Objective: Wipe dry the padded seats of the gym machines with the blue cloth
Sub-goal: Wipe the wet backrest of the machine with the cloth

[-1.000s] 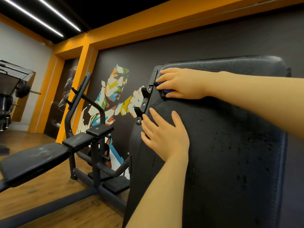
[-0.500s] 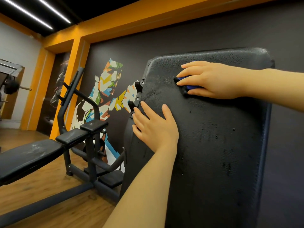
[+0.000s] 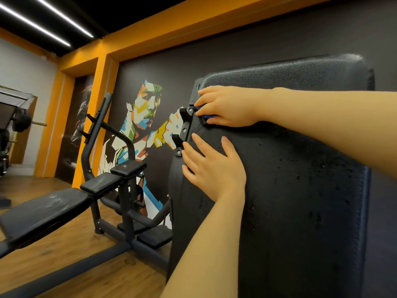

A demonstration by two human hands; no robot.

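Two light strips [image 3: 49, 24] are glowing on the black ceiling while orange beams [image 3: 193, 24] are framing a dark wall [image 3: 257, 46] bearing a colourful mural [image 3: 146, 117], and a black bench machine [image 3: 64, 207] is standing on the wooden floor [image 3: 71, 274]

a gym: weight bench [image 3: 43, 209], padded machines, boxer mural [image 3: 146, 117].

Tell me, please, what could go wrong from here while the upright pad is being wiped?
The right hand works the blue cloth at the pad's left edge, beside the metal bracket; fingers or cloth could snag there. Droplets remain lower on the black pad and could be missed.
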